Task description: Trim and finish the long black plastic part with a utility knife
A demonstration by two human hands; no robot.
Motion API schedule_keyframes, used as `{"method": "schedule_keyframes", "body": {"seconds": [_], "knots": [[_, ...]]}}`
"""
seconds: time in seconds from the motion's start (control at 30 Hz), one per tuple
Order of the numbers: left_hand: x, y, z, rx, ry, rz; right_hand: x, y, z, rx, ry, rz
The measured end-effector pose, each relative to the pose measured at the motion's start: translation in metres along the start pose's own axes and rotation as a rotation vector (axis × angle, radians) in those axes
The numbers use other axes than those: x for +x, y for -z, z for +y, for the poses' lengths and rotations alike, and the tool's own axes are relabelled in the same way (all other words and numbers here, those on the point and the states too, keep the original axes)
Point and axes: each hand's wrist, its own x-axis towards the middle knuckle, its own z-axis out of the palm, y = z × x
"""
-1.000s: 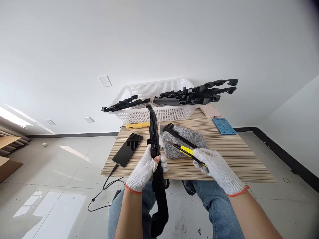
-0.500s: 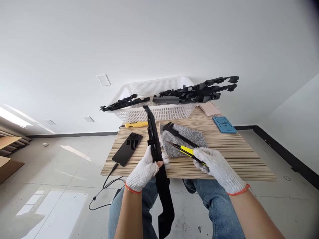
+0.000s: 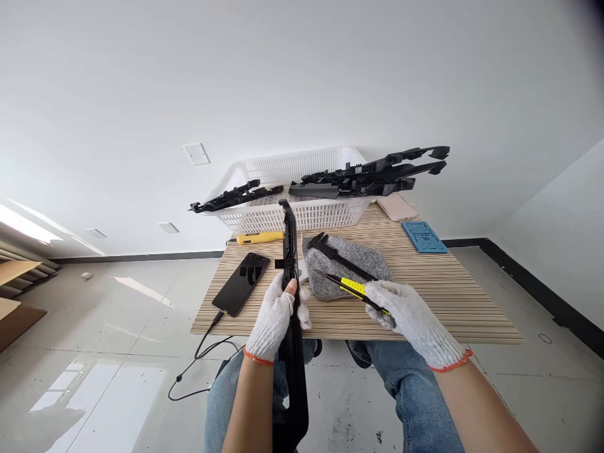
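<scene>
My left hand, in a white knit glove, is wrapped round a long black plastic part that runs from my lap up over the table's near edge. My right hand, gloved too, grips a yellow-and-black utility knife whose tip points left over a grey cloth. A black flat tool lies on that cloth, untouched.
A white plastic basket at the table's far side carries several long black plastic parts. On the striped wooden table lie a black phone with a cable, a yellow tool, a blue pad and a pink case.
My left hand has turned the long black part closer to upright and slid a little up it. The right hand and knife have hardly moved.
</scene>
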Motion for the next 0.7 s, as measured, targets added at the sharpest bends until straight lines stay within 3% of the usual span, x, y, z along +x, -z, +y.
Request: {"method": "schedule_keyframes", "body": {"seconds": [0.2,0.47,0.7], "knots": [[-0.004,-0.005,0.004,-0.164,0.047,-0.007,0.003,0.000,0.003,-0.034,-0.001,-0.010],[0.005,0.007,-0.008,-0.315,0.079,0.014,0.003,-0.001,0.000,-0.050,0.001,-0.027],[0.008,0.000,0.004,-0.534,0.079,0.037,-0.001,0.002,-0.001,-0.105,0.023,-0.093]]}}
